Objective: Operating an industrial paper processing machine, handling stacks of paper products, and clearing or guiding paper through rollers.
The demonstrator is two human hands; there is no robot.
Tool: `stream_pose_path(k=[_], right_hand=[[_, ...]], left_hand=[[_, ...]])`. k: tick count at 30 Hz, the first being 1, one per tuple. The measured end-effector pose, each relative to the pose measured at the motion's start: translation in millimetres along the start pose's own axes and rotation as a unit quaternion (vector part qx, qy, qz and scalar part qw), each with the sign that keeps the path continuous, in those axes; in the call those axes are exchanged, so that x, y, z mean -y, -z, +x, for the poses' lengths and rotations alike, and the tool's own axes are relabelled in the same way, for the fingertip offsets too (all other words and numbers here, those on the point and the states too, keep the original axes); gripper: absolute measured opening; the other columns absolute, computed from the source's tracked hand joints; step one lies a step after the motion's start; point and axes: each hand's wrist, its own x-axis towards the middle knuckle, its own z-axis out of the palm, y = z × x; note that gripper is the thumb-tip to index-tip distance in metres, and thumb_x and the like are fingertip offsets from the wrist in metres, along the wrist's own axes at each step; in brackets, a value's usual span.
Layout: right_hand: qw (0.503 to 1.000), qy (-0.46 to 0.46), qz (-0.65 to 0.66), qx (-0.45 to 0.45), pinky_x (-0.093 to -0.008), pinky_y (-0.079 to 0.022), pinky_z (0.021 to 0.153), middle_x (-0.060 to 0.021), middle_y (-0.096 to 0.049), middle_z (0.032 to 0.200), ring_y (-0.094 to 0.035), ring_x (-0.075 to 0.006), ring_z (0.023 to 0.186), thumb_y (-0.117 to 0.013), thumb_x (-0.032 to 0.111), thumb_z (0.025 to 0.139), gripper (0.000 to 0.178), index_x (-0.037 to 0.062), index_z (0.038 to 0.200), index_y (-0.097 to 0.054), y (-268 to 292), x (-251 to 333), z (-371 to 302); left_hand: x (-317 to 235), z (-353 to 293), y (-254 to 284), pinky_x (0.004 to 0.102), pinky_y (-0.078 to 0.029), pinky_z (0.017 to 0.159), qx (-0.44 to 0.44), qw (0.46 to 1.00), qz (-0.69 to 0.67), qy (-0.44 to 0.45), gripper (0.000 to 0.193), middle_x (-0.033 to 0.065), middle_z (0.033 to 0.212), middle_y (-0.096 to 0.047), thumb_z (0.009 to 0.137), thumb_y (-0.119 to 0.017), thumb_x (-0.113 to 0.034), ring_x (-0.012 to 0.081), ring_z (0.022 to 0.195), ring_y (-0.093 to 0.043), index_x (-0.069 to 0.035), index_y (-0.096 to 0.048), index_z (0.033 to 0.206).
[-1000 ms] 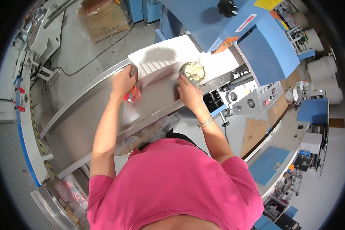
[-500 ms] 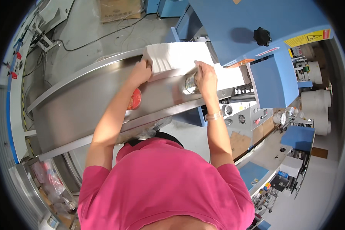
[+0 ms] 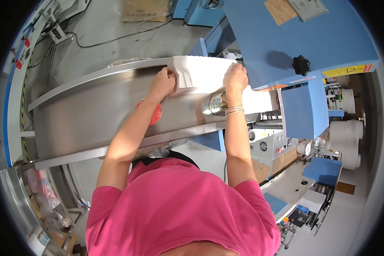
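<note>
A thick stack of white paper (image 3: 204,76) stands along the far side of a steel trough, its pieces pressed together in a block. At its left end, my left hand (image 3: 162,84) is closed with the fingertips against the stack's edge. My right hand (image 3: 236,79) grips the opposite end, its fingers bent round the corner. Just below the right wrist sits a shiny roll or can (image 3: 218,104), partly covered by the forearm. A red round disc (image 3: 156,114) with pale marks lies in the trough, half hidden behind my left forearm.
The steel trough (image 3: 85,115) has raised rims. More white paper (image 3: 260,100) lies at its right end, beside a blue machine (image 3: 273,51) with a black knob (image 3: 301,65). A cable (image 3: 115,42) crosses the floor beyond, near a cardboard box (image 3: 145,9).
My right hand has moved up from beside the shiny roll to the stack's right end. The left hand stays at the left end. The whole view has shifted slightly.
</note>
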Motion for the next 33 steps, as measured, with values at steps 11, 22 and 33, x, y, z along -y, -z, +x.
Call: stream_pose_path(k=[11, 22, 33], right_hand=[[0.992, 0.054, -0.112, -0.027, -0.0419, -0.047, 0.071, -0.0101, -0.058, 0.088, -0.058, -0.0297, 0.085, -0.054, 0.025, 0.085, 0.02, 0.0067, 0.082, -0.062, 11.8, 8.0, -12.4], [0.997, -0.023, -0.064, 0.048, -0.0444, -0.044, 0.082, -0.0141, -0.058, 0.098, -0.056, -0.0333, 0.093, -0.052, 0.023, 0.085, 0.023, 0.0054, 0.094, -0.063, 21.2, 18.0, -8.8], [0.996, -0.038, -0.052, 0.06, -0.0444, -0.044, 0.083, -0.0166, -0.059, 0.098, -0.057, -0.0347, 0.093, -0.052, 0.026, 0.085, 0.027, 0.0048, 0.096, -0.063, 16.0, 12.3, -5.9]], left_hand=[[-1.5, 0.3, 0.4, 0.0438, -0.044, 0.082, -0.011, 1.0, 0.0, -0.018, 0.03, 0.0239, 0.096, -0.062, 0.082, -0.048, -0.022, 0.0392, 0.093, -0.058, 0.002, -0.057, 0.098], [2.2, 2.6, -2.8, 0.0435, -0.044, 0.083, -0.005, 1.0, -0.004, -0.018, 0.032, 0.0234, 0.097, -0.062, 0.082, -0.049, -0.023, 0.0387, 0.093, -0.058, 0.003, -0.057, 0.099], [2.3, 3.5, -2.0, 0.0438, -0.044, 0.083, -0.004, 1.0, 0.006, -0.013, 0.03, 0.0236, 0.096, -0.062, 0.083, -0.049, -0.022, 0.0385, 0.094, -0.058, 0.002, -0.057, 0.098]])
